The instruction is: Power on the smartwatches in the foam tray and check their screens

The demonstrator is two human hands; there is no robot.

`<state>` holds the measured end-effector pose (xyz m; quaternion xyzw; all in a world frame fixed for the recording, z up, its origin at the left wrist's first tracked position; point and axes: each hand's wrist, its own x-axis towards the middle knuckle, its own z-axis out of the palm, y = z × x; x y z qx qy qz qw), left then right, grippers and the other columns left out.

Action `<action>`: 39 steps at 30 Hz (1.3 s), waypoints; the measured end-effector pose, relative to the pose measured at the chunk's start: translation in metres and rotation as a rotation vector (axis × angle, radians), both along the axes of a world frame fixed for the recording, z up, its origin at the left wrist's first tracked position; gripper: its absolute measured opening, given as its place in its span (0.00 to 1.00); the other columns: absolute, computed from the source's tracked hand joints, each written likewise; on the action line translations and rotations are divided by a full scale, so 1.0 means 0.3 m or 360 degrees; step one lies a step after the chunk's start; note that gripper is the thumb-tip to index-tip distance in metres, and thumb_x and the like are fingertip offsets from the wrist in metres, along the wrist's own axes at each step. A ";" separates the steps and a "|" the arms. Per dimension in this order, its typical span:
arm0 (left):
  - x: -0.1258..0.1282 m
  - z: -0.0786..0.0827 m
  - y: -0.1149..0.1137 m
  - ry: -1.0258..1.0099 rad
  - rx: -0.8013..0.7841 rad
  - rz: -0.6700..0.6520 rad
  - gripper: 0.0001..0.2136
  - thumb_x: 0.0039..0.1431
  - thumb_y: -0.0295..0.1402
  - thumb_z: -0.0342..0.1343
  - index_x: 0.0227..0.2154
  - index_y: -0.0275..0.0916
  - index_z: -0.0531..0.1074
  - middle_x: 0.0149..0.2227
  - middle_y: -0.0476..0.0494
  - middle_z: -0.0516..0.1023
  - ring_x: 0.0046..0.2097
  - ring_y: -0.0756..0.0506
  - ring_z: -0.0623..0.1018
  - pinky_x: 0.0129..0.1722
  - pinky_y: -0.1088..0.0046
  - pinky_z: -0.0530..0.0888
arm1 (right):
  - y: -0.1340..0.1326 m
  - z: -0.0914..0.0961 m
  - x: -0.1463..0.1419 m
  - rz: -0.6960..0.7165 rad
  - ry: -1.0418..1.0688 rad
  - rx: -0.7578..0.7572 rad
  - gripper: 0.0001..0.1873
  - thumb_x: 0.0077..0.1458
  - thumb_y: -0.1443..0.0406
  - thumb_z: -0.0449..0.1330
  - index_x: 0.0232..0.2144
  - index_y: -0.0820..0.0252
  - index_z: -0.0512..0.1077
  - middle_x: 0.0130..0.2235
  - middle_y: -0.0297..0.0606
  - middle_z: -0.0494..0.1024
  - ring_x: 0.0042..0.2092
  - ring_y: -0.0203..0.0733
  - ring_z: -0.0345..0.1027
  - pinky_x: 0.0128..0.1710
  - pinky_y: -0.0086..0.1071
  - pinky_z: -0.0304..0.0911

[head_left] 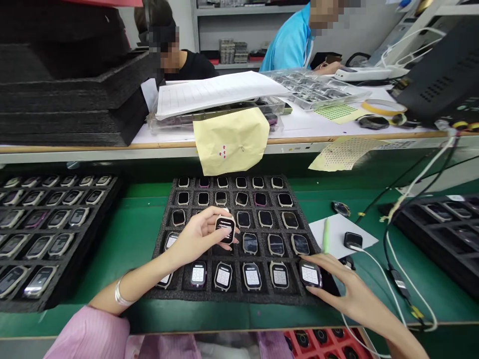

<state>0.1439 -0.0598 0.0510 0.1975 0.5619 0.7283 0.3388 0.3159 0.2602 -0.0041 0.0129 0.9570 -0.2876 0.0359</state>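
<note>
Left hand pinches a glossy, round-cornered watch over the grainy foam tray, its lettering too small to read! Right hand pinches the corner watch, hiding part of its rim. Green bench beneath both hands; grey shelves beyond, cut off above.

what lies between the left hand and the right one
In the head view, part of the black foam tray, with watches in its slots, some screens dark, some lit.
</note>
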 end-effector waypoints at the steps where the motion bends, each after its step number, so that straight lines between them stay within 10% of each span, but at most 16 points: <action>1: 0.001 -0.002 0.001 -0.0004 0.0004 -0.0007 0.12 0.57 0.33 0.60 0.43 0.38 0.67 0.37 0.43 0.77 0.38 0.44 0.80 0.35 0.68 0.80 | 0.002 -0.015 0.015 -0.0015 -0.0004 0.0024 0.25 0.55 0.53 0.61 0.53 0.54 0.71 0.53 0.49 0.74 0.55 0.61 0.66 0.54 0.54 0.63; 10: 0.023 -0.031 -0.016 0.0155 -0.0036 -0.0146 0.19 0.55 0.27 0.59 0.48 0.42 0.63 0.42 0.43 0.75 0.43 0.43 0.78 0.43 0.64 0.77 | 0.035 0.033 -0.013 0.0133 0.0087 0.0296 0.28 0.55 0.50 0.61 0.56 0.50 0.69 0.56 0.47 0.69 0.56 0.59 0.65 0.53 0.49 0.64; 20: 0.027 -0.216 0.004 0.1448 -0.1057 -0.0277 0.17 0.54 0.31 0.60 0.46 0.38 0.67 0.46 0.37 0.72 0.48 0.36 0.74 0.47 0.56 0.72 | -0.043 -0.020 -0.183 -0.0240 0.0122 0.0283 0.17 0.60 0.58 0.51 0.41 0.66 0.73 0.38 0.52 0.73 0.39 0.57 0.70 0.42 0.49 0.66; 25: 0.038 -0.195 0.042 0.1945 -0.1299 -0.0267 0.20 0.54 0.43 0.61 0.44 0.33 0.70 0.47 0.30 0.71 0.49 0.31 0.71 0.47 0.51 0.70 | -0.034 -0.018 -0.162 -0.0272 0.0156 0.0127 0.19 0.59 0.52 0.54 0.32 0.61 0.74 0.27 0.41 0.70 0.30 0.47 0.68 0.30 0.38 0.66; 30: 0.075 -0.163 0.194 0.1997 -0.1498 -0.0493 0.10 0.64 0.34 0.51 0.40 0.32 0.71 0.42 0.32 0.75 0.47 0.35 0.73 0.47 0.57 0.69 | -0.103 0.076 -0.198 -0.0186 0.0497 -0.0740 0.15 0.57 0.53 0.60 0.33 0.59 0.70 0.47 0.47 0.75 0.48 0.50 0.71 0.44 0.40 0.68; 35: 0.078 -0.197 0.289 0.1823 -0.1577 -0.0416 0.07 0.59 0.29 0.56 0.38 0.30 0.70 0.37 0.29 0.77 0.42 0.34 0.77 0.38 0.63 0.71 | -0.218 0.205 -0.300 -0.0296 0.0560 -0.1401 0.14 0.51 0.59 0.67 0.33 0.61 0.69 0.30 0.38 0.79 0.21 0.36 0.70 0.15 0.24 0.59; 39: 0.040 -0.224 0.276 0.1640 -0.1462 -0.0438 0.07 0.57 0.32 0.58 0.36 0.35 0.69 0.28 0.44 0.76 0.33 0.42 0.78 0.31 0.70 0.69 | -0.260 0.247 -0.381 -0.0116 0.0517 -0.1686 0.16 0.52 0.61 0.67 0.41 0.63 0.73 0.33 0.39 0.81 0.17 0.28 0.62 0.13 0.22 0.55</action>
